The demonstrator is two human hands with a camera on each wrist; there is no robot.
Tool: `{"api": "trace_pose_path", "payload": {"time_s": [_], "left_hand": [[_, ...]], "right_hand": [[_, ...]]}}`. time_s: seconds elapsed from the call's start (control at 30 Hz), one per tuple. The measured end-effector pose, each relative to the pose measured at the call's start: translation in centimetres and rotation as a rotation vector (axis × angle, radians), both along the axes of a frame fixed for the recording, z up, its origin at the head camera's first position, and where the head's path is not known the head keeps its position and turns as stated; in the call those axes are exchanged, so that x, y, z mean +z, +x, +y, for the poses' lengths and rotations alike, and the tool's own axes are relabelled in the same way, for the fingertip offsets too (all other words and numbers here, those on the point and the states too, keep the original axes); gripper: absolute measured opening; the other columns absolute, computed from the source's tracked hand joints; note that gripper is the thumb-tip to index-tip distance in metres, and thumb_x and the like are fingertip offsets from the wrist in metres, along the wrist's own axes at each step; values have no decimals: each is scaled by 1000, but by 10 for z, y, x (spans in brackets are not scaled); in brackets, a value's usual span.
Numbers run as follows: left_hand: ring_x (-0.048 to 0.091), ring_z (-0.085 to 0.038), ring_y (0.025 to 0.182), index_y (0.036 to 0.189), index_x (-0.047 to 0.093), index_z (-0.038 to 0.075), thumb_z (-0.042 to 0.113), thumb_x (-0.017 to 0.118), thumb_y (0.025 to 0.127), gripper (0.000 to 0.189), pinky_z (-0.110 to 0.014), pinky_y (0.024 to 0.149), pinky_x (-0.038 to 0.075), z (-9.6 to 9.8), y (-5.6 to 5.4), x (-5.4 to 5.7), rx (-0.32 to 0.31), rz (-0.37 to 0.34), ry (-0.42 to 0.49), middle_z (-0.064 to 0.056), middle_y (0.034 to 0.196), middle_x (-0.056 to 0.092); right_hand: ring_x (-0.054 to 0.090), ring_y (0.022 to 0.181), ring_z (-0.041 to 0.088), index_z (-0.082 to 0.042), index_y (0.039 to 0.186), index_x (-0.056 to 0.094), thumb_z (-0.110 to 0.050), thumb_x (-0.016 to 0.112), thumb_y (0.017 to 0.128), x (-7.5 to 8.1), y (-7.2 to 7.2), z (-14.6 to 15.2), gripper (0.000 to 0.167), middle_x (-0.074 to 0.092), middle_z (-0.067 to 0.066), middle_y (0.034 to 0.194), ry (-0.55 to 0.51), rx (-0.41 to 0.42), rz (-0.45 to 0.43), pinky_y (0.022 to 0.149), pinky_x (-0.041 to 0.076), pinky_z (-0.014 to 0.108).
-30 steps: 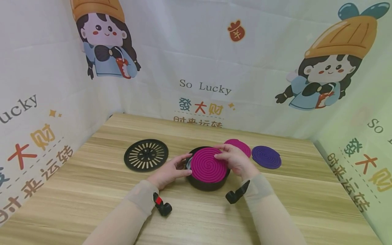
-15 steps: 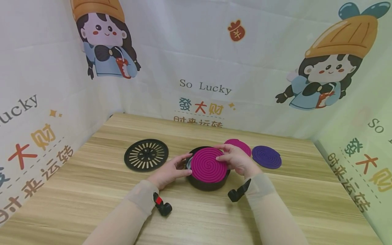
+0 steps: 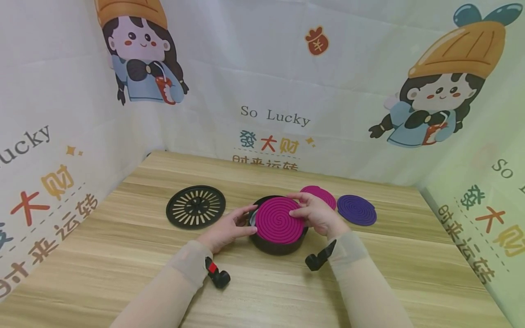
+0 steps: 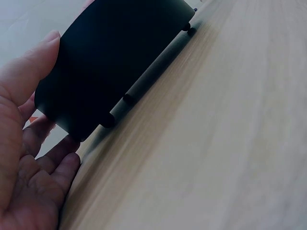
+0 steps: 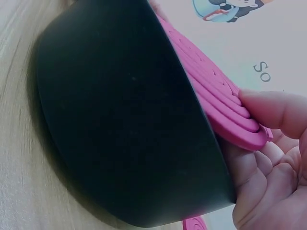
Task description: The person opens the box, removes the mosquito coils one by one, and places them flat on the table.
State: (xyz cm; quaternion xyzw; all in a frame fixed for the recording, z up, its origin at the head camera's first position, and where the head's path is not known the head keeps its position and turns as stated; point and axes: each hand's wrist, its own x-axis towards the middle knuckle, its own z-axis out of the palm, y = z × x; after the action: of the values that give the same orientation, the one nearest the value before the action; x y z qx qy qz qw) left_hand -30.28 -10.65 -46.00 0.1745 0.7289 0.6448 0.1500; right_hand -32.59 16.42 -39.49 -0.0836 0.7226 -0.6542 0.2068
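Observation:
A pink mosquito coil (image 3: 280, 221) lies tilted over the mouth of a round black mosquito coil holder (image 3: 275, 247), covering most of its opening. My right hand (image 3: 321, 216) pinches the coil's right edge between thumb and fingers; the right wrist view shows the thumb on top and fingers beneath, beside the holder's rim. On the other side, my left hand (image 3: 229, 230) grips the holder's wall, thumb in front and fingers toward the back. In the left wrist view the holder (image 4: 115, 57) stands on small feet on the table.
A black slotted lid (image 3: 196, 207) lies flat on the wooden table (image 3: 262, 291), left of the holder. Behind my right hand lies another pink coil (image 3: 320, 196), with a purple coil (image 3: 357, 210) to its right. Printed cloth (image 3: 348, 114) hangs around the table.
My right wrist has shifted slightly to the right, still pinching the pink mosquito coil. The left hand, holder and other coils stay where they were.

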Motion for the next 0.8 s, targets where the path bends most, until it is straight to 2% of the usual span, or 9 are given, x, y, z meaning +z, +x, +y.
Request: {"api": "trace_pose_path", "payload": {"time_s": [0.2, 0.37, 0.57, 0.8], "left_hand": [[31, -29, 139, 149, 36, 17, 20, 74, 86, 74, -43, 109, 33, 0, 0, 0, -5, 12, 1, -12, 152, 34], [32, -27, 139, 148, 37, 19, 20, 75, 85, 74, -42, 109, 34, 0, -1, 0, 3, 1, -1, -10, 151, 36], [30, -28, 140, 149, 37, 17, 20, 75, 85, 75, -42, 109, 34, 0, -1, 0, 1, 2, -1, -12, 152, 35], [27, -29, 141, 149, 36, 15, 17, 73, 87, 73, -43, 110, 31, 0, -2, -1, -7, 4, 1, -7, 157, 24]], "right_hand": [[61, 62, 5, -2, 142, 42, 7, 58, 89, -2, 0, 1, 56, 63, -1, 84, -34, -15, -2, 56, 52, 21], [59, 60, 5, 2, 141, 40, 5, 60, 89, -4, 0, 3, 56, 62, 0, 85, -76, -27, 0, 56, 51, 21], [58, 62, 5, 1, 141, 40, 5, 56, 90, -5, 0, 5, 54, 58, -4, 78, -98, -49, -19, 59, 50, 23], [61, 66, 5, 2, 142, 38, 5, 54, 91, -8, 0, 6, 53, 62, -4, 82, -153, -66, -30, 60, 51, 22]]}}
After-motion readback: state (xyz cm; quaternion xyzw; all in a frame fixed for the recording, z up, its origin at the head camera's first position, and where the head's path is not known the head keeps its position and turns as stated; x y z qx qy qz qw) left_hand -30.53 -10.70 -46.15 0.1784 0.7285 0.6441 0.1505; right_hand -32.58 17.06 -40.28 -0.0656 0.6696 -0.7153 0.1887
